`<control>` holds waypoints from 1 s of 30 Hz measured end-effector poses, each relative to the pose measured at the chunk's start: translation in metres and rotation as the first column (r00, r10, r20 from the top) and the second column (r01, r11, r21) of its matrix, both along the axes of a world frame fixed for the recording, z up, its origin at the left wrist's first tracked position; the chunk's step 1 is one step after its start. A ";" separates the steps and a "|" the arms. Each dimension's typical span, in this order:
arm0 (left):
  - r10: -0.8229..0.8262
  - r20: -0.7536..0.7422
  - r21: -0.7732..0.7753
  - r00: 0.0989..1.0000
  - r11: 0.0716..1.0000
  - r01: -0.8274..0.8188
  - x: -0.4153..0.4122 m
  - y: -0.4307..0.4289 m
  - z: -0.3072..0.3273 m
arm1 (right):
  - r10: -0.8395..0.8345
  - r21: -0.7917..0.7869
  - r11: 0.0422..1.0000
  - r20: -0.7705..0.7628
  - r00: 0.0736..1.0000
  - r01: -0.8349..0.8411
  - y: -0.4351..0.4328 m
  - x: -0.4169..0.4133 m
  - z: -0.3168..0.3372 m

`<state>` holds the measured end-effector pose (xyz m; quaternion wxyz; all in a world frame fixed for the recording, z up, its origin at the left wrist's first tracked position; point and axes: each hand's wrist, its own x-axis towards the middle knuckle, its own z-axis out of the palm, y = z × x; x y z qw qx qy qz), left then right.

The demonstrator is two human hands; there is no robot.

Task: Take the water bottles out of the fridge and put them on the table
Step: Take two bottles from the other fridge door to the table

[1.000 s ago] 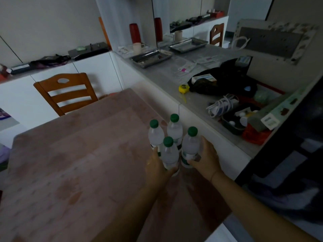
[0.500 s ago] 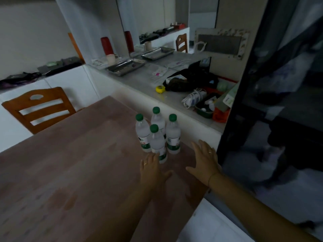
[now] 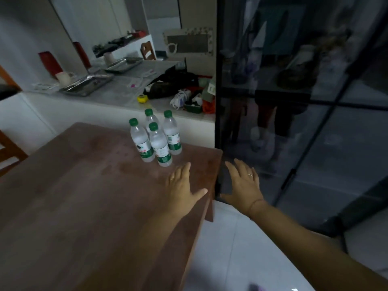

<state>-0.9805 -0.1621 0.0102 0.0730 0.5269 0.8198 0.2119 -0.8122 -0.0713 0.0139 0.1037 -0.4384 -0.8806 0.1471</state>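
Nearest to the camera, two bare forearms reach forward over a white floor (image 3: 231,248) and the right side of a brown wooden table (image 3: 73,196). The left hand (image 3: 182,185) is over the table near its right edge, palm down, with fingers straight and together and the thumb out to the side. It holds nothing, and I cannot tell if it touches the wood. The right hand (image 3: 243,183) is past the table's edge, also palm down, fingers spread and relaxed, holding nothing. Behind it stands a dark glass door (image 3: 294,101) with a black frame.

A little beyond the fingertips of the left hand, not touching them, are the four water bottles (image 3: 160,145) — all upright, with green caps and green and white labels. They stand on the table in a tight group near its far right corner.

Behind the table runs a pale counter (image 3: 117,95) with white fronts. On it lie a yellow tape measure (image 3: 142,98), a metal tray (image 3: 88,82) and, towards the glass door, a heap of dark and mixed things that I cannot make out. A red cup (image 3: 50,61) stands further back on the left — beside it is a mirror wall. At the left edge, part of a wooden chair (image 3: 8,152) is visible.
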 end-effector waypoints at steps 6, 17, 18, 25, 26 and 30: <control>-0.047 0.055 0.011 0.997 0.999 0.047 0.051 -0.029 0.016 | -0.063 0.003 0.998 -0.009 0.998 0.063 -0.043 0.049 0.017; 0.013 0.124 0.026 0.992 1.000 -0.017 0.172 -0.106 0.018 | -0.075 -0.028 0.997 -0.051 0.996 0.074 -0.116 0.163 0.015; 0.020 0.127 0.030 0.992 0.999 -0.024 0.186 -0.116 0.016 | -0.074 -0.026 0.997 -0.064 0.995 0.073 -0.124 0.175 0.016; 0.080 0.083 0.031 0.993 0.996 -0.083 0.280 -0.179 0.024 | -0.041 -0.007 0.999 -0.091 0.995 0.040 -0.184 0.263 0.026; 0.081 0.079 0.037 0.994 0.996 -0.084 0.288 -0.185 0.027 | -0.043 -0.012 0.999 -0.101 0.994 0.042 -0.190 0.271 0.029; 0.067 0.055 0.062 0.996 0.996 -0.070 0.318 -0.212 0.044 | -0.041 -0.018 0.999 -0.186 0.982 0.038 -0.218 0.305 0.045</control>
